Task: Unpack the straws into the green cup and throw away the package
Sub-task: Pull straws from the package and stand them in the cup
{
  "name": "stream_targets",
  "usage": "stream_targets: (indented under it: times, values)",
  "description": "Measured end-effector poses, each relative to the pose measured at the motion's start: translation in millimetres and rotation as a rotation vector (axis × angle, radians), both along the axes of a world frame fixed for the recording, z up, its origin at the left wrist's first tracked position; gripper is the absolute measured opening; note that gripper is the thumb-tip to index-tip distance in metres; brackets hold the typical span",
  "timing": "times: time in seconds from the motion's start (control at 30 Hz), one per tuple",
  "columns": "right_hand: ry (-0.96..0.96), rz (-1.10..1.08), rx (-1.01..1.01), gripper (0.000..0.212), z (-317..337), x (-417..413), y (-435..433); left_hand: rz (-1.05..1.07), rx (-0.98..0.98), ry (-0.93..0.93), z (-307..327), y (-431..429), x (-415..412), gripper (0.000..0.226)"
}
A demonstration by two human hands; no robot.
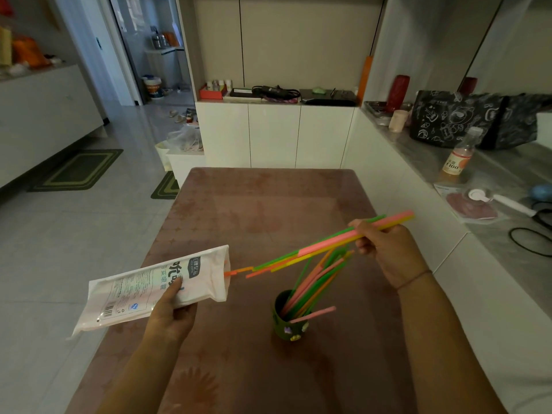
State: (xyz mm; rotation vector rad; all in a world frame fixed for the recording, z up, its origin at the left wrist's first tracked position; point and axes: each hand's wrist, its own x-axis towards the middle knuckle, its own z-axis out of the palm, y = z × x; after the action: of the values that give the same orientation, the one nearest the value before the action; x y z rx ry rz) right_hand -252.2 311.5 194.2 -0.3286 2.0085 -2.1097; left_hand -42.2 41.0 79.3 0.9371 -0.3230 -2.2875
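The left hand [171,309], low and left of centre, is clenched around a white printed package [155,286]; the package lies tilted above the near left edge of the desk [245,210], its open mouth pointing right, and the tip of an orange straw shows at that mouth. The right hand [388,252], right of centre, pinches a bundle of straws [325,249] in green, pink, yellow and orange; the bundle slants from upper right down to the left, its lower ends just beside the package mouth, held in the air above the desk. Below the bundle, centre-low in the frame, the green cup [288,324] stands upright on the desk with small decorations on its side; more straws [310,282] stand in the cup, leaning up and to the right, and one pink straw sticks out sideways over its rim. A thin band circles the right wrist.
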Motion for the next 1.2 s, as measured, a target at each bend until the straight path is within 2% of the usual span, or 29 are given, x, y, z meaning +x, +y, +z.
stream_targets:
  times: [0.17,0.4,0.63,0.8,0.9,1.07,1.2]
  values:
    - [0.103,-0.031,0.136,0.013,15.4,-2.0,15.5,-0.014,-0.002,-0.005,0.3,3.4,-1.3,0.020]
    - [0.278,0.031,0.466,0.025,17.0,2.7,3.7,-0.029,-0.015,0.013,4.1,10.3,-8.1,0.019]
    - [0.237,0.165,0.647,0.032,-19.1,10.2,-25.4,-0.041,-0.019,0.018,3.8,16.0,-9.1,0.027]
    - [0.223,0.194,0.616,0.014,-33.7,9.9,-27.7,-0.043,-0.017,0.015,2.1,17.9,-8.1,0.027]
    - [0.271,0.130,0.595,0.023,-32.7,8.2,-25.5,-0.042,-0.029,0.029,1.6,19.4,-7.7,0.034]
    - [0.326,0.041,0.557,0.007,-31.3,5.6,-24.4,-0.048,-0.036,0.052,2.1,23.1,-10.0,0.031]
    - [0.332,0.061,0.582,0.007,-34.5,9.4,-26.2,-0.068,-0.043,0.046,3.7,28.5,-12.2,0.030]
